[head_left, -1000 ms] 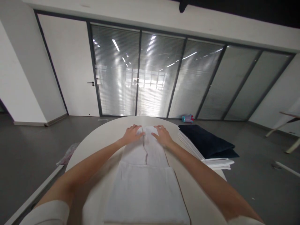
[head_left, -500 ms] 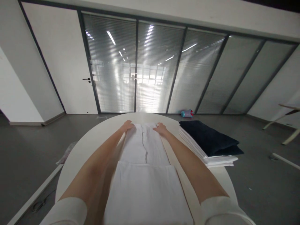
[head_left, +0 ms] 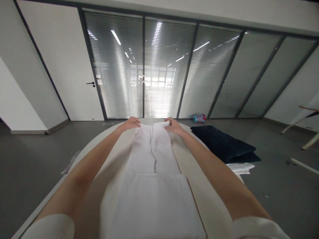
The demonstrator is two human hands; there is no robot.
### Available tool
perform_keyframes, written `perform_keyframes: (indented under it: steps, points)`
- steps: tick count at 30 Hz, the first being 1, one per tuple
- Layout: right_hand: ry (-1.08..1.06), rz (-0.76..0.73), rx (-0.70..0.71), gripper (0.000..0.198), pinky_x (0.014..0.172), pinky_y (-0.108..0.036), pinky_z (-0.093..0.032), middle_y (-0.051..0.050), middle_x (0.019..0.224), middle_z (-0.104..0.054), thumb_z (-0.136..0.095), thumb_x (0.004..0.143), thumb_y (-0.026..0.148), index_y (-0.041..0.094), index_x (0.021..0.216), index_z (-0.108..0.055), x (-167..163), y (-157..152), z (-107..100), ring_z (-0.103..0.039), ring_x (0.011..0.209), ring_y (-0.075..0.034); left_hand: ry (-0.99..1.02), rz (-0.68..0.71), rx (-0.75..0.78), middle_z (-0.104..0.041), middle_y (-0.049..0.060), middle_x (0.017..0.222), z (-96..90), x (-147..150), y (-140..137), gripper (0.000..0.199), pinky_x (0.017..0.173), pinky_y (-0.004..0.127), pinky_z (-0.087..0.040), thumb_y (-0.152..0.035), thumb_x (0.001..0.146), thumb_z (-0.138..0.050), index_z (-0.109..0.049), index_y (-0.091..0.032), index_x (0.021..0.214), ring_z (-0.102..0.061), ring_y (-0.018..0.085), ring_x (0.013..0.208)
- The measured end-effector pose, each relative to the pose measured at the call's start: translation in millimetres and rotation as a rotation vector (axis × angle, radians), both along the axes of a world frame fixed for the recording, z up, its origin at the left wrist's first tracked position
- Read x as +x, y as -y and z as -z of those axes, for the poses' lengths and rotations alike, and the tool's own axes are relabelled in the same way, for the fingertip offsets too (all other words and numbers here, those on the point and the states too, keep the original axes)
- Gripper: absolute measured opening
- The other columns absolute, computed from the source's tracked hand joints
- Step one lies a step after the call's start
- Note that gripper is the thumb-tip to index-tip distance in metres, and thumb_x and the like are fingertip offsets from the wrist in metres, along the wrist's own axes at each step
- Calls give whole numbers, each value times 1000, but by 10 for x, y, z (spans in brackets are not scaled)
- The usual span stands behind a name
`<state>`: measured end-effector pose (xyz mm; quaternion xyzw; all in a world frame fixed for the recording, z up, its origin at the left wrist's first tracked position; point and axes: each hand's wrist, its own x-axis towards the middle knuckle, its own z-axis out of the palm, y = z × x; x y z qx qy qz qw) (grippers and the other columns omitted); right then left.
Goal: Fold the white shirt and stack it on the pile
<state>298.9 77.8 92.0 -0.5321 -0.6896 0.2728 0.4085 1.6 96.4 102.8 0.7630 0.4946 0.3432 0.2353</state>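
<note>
At the far edge of the round white table (head_left: 214,199), both hands pinch the far end of a long white cloth (head_left: 154,186) that lies lengthwise from the person's body outward. The left hand (head_left: 130,123) has its fingers curled shut on the cloth's far left corner, and the right hand (head_left: 173,125) is closed in the same way on the far right corner; the end is raised slightly off the table between them, while the rest of the cloth lies flat. The near half looks doubled over, and a seam or slit runs down the middle of the far half. To fold this end well, it seems wise to keep the two corners level and evenly apart, hold the edge taut so no crease forms along the middle line, and bring it straight back so the side edges line up with the layer beneath. One white cloth is in hand. To the right, on the table, lies one dark blue folded cloth (head_left: 224,144) on top of a stack of white folded ones (head_left: 240,167), whose number cannot be told. One small bottle (head_left: 199,117) lies on the floor by the glass wall.
</note>
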Motion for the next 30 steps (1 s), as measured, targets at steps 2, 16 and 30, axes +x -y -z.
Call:
perform_keyframes:
  steps: [2, 16, 30]
  points:
    - [158, -94, 154, 36, 85, -30, -45, -2, 96, -65, -61, 67, 6, 20, 100, -63, 45, 294, -66, -60, 90, -19, -70, 53, 33, -64, 0, 85, -83, -53, 261, 16, 74, 25, -45, -15, 72, -65, -67, -10, 87, -58, 15, 79]
    - [1071, -186, 685, 37, 94, -45, -32, -12, 106, -66, -72, 84, 33, 18, 118, -63, 103, 1667, 545, -54, 101, -30, -953, 133, 533, -62, 8, 109, 566, 261, 1659, 26, 82, 38, -44, -15, 87, -59, -60, -21, 112, -59, 25, 98]
    - [903, -369, 479, 12, 85, -34, -42, -8, 100, -66, -64, 92, 24, 18, 102, -66, 201, 1652, 599, -61, 97, -23, -898, 284, 440, -63, 5, 103, 609, 209, 1691, 15, 77, 32, -45, -22, 90, -61, -57, -19, 104, -62, 21, 91]
